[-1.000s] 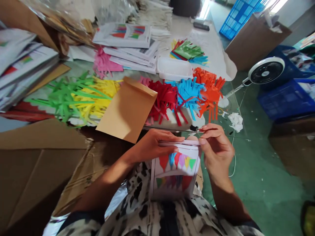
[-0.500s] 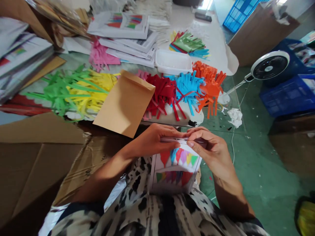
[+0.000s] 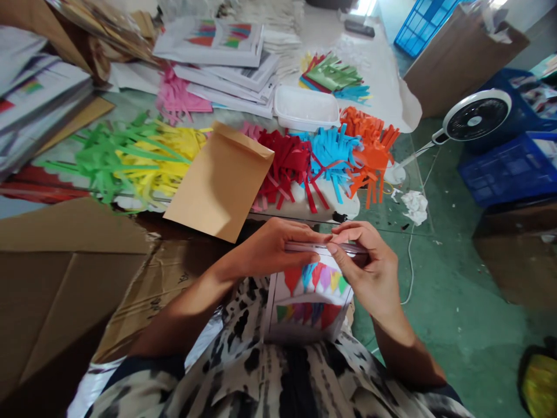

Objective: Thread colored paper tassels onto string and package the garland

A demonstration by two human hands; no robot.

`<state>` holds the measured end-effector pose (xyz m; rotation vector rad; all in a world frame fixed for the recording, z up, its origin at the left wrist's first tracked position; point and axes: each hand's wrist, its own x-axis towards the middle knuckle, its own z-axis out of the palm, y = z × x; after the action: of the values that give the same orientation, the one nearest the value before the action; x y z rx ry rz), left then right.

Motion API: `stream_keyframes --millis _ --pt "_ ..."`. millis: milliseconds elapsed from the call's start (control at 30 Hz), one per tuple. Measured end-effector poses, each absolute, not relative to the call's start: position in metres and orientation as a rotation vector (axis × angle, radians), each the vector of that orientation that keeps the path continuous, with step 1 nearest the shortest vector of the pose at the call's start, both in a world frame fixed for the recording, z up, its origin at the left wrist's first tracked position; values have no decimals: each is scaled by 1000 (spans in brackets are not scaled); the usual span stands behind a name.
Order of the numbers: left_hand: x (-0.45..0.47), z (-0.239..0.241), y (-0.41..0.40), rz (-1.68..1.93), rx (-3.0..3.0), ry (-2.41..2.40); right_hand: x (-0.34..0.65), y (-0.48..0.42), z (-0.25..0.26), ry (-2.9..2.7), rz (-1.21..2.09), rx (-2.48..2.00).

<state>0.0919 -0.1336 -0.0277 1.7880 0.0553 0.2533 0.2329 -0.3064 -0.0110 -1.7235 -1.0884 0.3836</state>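
Observation:
Upright against my body stands a white packet (image 3: 311, 296) printed with colourful pennant bunting, a clear plastic edge along its top. My left hand (image 3: 278, 247) grips the left part of that edge, thumb in front and fingers behind. On the right, my right hand (image 3: 365, 258) pinches the same top edge between thumb and fingers. The fingertips of both hands nearly meet at the middle. Just beyond them a brown paper envelope (image 3: 221, 183) lies over the table's near edge. Whatever is inside the packet is hidden.
Fringed paper bundles in green (image 3: 104, 159), yellow (image 3: 169, 157), dark red (image 3: 285, 162), blue (image 3: 335, 154) and orange (image 3: 369, 151) line the table. Behind them are a white plastic tray (image 3: 307, 109) and stacked packets (image 3: 209, 43). A fan (image 3: 476, 119) stands right; an open cardboard box (image 3: 56, 302) is left.
My right hand has shifted slightly left along the packet's top edge, its thumb nearer the middle. My left hand and the packet have hardly moved.

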Motion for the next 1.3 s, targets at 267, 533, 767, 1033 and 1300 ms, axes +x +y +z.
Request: stream_keyframes --millis 267,533,767,1033,1300 --pt "89 -28 -137 301 1823 116 226 -308 -20 -1147 125 -1732" --pt "84 -24 -138 263 1786 128 246 -319 -21 -1357 204 -1846" --pt "76 -21 -133 246 1721 222 259 -336 -31 -993 569 -1654" --pt "62 -51 -150 386 1275 314 240 -340 -41 -728 708 -1555" --pt "52 -74 -158 514 1077 473 228 -329 -54 -831 780 -1564"
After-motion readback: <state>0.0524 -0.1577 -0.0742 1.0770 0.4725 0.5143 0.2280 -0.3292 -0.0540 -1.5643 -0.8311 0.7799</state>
